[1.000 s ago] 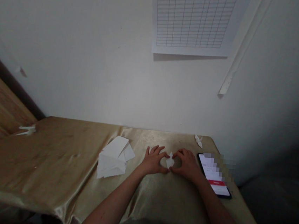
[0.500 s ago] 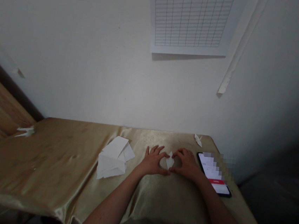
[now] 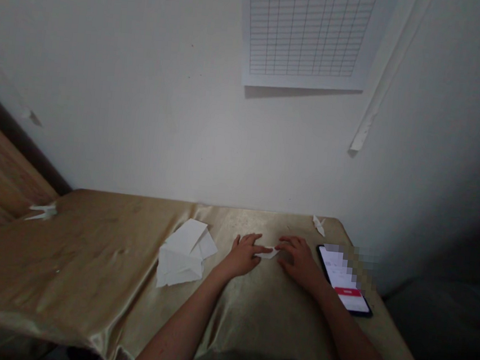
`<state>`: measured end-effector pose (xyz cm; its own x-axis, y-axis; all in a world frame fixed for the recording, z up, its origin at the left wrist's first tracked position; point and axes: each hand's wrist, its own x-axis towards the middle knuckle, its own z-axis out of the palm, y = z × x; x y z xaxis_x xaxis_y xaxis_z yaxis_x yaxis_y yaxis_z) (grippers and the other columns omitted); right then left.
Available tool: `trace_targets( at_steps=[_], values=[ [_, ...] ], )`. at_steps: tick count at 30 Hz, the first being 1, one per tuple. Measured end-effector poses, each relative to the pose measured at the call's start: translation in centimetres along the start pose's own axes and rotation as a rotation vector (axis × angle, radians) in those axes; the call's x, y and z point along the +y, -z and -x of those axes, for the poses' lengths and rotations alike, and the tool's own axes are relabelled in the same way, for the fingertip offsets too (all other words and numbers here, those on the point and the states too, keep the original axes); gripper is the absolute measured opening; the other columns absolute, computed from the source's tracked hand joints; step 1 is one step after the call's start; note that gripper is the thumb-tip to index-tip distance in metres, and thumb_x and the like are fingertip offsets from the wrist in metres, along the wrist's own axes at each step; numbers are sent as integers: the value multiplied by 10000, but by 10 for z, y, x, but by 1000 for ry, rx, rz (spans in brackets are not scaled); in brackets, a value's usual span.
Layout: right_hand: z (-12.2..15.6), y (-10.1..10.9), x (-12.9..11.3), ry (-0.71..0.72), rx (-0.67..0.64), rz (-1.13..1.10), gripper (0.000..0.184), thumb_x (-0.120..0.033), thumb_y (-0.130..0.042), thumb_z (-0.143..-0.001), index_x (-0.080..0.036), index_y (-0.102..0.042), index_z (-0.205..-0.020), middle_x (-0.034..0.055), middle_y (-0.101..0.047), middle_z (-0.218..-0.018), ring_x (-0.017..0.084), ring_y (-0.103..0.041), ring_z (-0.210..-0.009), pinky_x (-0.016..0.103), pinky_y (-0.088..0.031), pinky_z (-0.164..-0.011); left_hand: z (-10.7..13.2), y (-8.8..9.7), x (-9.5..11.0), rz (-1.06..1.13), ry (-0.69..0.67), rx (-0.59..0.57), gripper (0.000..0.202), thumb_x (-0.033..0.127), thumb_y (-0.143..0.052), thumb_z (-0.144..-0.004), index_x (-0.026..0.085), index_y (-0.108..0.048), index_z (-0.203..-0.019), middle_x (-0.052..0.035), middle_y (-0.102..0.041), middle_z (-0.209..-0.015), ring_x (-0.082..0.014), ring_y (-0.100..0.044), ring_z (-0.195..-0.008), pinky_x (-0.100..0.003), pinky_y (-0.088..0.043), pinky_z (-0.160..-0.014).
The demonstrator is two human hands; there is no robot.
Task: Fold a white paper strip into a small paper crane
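- Folded paper point(image 3: 268, 253): partly hidden by fingers; its folds, and whether left hand point(image 3: 244, 256) or right hand point(image 3: 301, 263) pinches it, too small to tell.
- Forearms point(image 3: 179, 328): cut off at the bottom.
- Sheets point(image 3: 181, 265): lower ones covered.
- Phone point(image 3: 347, 278): partly pixelated, text unreadable.
- Chart point(image 3: 307, 33): top cut off, headings illegible.

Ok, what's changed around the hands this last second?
The small folded paper has turned from pointing away to lying crosswise. The left hand has drawn its thumb back, index finger stretched along the paper; the right hand has fingertips by its right end. Grip is unclear. Paper pile, phone and paper figure stayed put.
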<state>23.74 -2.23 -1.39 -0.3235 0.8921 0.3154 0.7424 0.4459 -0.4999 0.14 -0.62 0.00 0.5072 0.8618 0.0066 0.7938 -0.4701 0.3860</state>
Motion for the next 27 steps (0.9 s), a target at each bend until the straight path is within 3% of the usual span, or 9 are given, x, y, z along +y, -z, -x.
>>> trace_targets(
  at_steps=[6, 11, 18, 27],
  values=[
    [-1, -7, -5, 47, -22, 8, 252, -210, -650, -869, -269, -730, -1101, 45, -694, -1168, 243, -506, -1230, 455, -336, -1126, -3, -5, -3, 44, 21, 90, 545, 162, -607, -862, 387, -592, -1358, -67, -476, -1537, -271, -402, -1449, -643, -181, -1207],
    [-3, -10, -9, 29, -5, 32, 174, -240, -667, -881, -263, -741, -1036, 48, -698, -1066, 239, -536, -1147, 421, -381, -1053, -5, -5, -6, 77, 12, 147, 338, 248, -698, -846, 309, -703, -1179, -83, -554, -1457, -277, -470, -1397, -551, -262, -1207],
    [-3, -8, -9, 54, 28, 55, 107, -238, -682, -880, -258, -745, -964, 50, -694, -1027, 247, -542, -1128, 411, -392, -1029, -6, -4, -7, 67, 0, 190, 217, 307, -731, -862, 320, -767, -1075, -59, -605, -1401, -259, -543, -1323, -466, -364, -1157],
    [-4, -13, -14, 74, 65, 74, 75, -226, -677, -890, -240, -737, -934, 51, -692, -1006, 240, -560, -1077, 423, -394, -1023, -8, -5, -11, 73, -5, 192, 164, 336, -714, -890, 329, -793, -1034, -44, -631, -1392, -242, -556, -1322, -446, -363, -1162]
  ],
)
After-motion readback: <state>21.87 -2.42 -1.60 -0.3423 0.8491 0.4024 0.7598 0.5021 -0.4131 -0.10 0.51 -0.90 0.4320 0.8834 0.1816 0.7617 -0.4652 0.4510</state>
